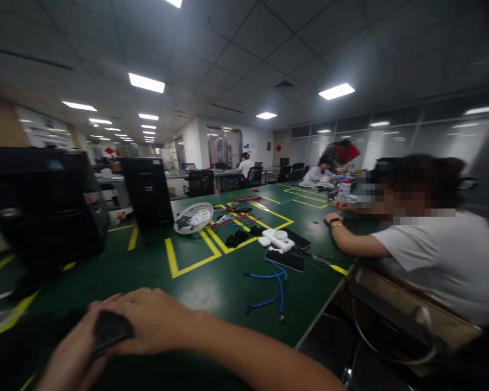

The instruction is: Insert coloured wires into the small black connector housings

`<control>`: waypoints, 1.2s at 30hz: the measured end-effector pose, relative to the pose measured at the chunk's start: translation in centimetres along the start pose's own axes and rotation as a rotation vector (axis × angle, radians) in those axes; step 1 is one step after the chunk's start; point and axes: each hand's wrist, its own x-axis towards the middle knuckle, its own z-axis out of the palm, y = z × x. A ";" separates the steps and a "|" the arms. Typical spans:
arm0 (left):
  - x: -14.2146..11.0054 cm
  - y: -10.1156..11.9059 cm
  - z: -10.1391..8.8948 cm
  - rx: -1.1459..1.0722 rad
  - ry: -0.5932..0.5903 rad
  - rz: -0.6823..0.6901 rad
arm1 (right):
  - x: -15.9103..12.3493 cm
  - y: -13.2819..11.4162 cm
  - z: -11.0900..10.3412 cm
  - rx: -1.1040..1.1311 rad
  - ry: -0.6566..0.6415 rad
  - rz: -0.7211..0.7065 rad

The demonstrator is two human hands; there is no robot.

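My right hand (155, 320) reaches in from the lower right and lies curled over a small black object (111, 331) near the front edge of the green table (212, 282). From below, my left hand (71, 358) closes on the same object at its left end. Motion blur smears both hands, and I cannot make out what the black object is. Most of it is hidden under my fingers.
Yellow tape lines (187, 260) mark the table. On it lie blue cables (275, 288), two dark phones (286, 260), a white device (277, 239), small black parts (236, 238) and a white round disc (193, 218). Black cases (146, 190) stand at left. A seated person in white (432, 255) is at right.
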 end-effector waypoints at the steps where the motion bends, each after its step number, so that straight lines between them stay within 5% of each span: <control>1: 0.3 0.0 -1.7 -0.040 -0.037 -0.068 | -0.5 0.2 -0.2 -0.005 -0.012 0.015; 3: 0.6 0.1 -4.9 -0.111 -0.150 -0.153 | -1.2 1.7 -0.4 0.008 -0.014 0.070; 6: -0.2 0.2 -7.4 -0.030 -0.292 -0.001 | -1.0 5.5 -0.4 -0.046 0.055 0.284; 9: -2.0 -0.1 -7.6 0.204 -0.385 0.186 | 0.6 8.6 0.2 -0.121 -0.079 0.388; 16: -5.3 0.4 -7.3 0.764 -0.911 0.471 | 5.3 10.9 4.0 -0.116 -0.208 0.300; 25: -4.5 -0.1 -7.1 0.894 -1.022 0.599 | 10.4 11.4 7.5 -0.066 -0.306 0.168; 36: -4.6 -0.1 -6.9 0.920 -1.049 0.673 | 11.4 10.1 6.8 -0.093 -0.380 0.080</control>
